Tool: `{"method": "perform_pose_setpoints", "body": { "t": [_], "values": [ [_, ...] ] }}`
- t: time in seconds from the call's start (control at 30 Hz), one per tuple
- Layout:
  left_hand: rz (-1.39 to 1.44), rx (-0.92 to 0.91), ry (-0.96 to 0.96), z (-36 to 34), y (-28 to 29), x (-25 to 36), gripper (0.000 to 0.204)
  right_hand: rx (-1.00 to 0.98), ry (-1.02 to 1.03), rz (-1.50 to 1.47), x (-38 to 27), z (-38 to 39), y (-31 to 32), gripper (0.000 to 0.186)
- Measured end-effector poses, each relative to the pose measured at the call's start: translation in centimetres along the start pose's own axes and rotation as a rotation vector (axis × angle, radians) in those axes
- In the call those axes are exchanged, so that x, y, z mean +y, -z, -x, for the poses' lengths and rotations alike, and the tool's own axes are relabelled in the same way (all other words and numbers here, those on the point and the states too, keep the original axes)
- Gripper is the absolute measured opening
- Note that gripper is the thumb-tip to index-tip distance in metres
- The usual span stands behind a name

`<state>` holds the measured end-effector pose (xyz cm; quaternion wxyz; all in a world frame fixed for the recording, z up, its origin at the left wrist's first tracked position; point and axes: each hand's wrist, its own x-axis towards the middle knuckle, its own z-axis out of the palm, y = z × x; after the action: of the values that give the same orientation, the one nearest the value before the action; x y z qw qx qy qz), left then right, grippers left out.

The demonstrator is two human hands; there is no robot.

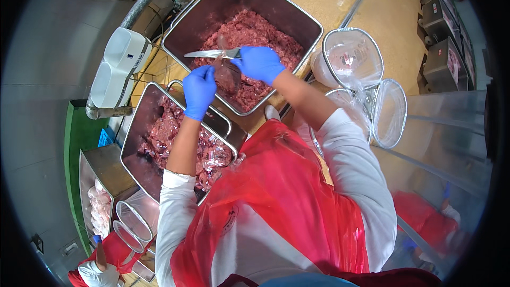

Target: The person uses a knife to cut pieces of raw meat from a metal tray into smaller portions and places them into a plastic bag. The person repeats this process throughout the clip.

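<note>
Gripping a knife [211, 53] in the blue-gloved right hand [261, 65], the person works over a deep steel meat bin [291, 6] at the far side. The blade lies roughly level, its tip toward the left, above the fingers of the left hand. That gloved left hand [198, 93] is closed to a narrow pinch at the edge of a thin, dark red piece of meat [227, 77], which hangs between the two hands over the bin's near left part. Whether the blade touches the piece, I cannot tell. Loose red meat trimmings [265, 34] cover the bin's bottom beneath.

Nearer and to the left, a second steel bin [142, 114] holds larger meat chunks [162, 141], under the left forearm. Hoop stands with clear plastic bags [390, 114] are on the right. A white two-compartment holder [127, 50] hangs by a metal pipe [144, 6] on the left. A co-worker in a red apron [116, 248] shows at the near left.
</note>
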<state>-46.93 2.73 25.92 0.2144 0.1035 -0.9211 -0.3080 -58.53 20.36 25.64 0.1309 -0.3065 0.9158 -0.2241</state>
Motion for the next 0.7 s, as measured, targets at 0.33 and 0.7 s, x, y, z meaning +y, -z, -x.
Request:
{"method": "perform_pose_setpoints", "body": {
  "t": [0.33, 0.7],
  "values": [
    [0.913, 0.048, 0.702, 0.9, -5.8, 2.3, 0.014, -0.165, -0.607, -0.428, 23.1, 4.6, -2.4, 0.085],
    [1.331, 0.162, 0.738, -3.9, -7.3, 6.8, 0.014, -0.016, -0.520, -2.080, 10.7, 5.0, -13.3, 0.019]
  ]
}}
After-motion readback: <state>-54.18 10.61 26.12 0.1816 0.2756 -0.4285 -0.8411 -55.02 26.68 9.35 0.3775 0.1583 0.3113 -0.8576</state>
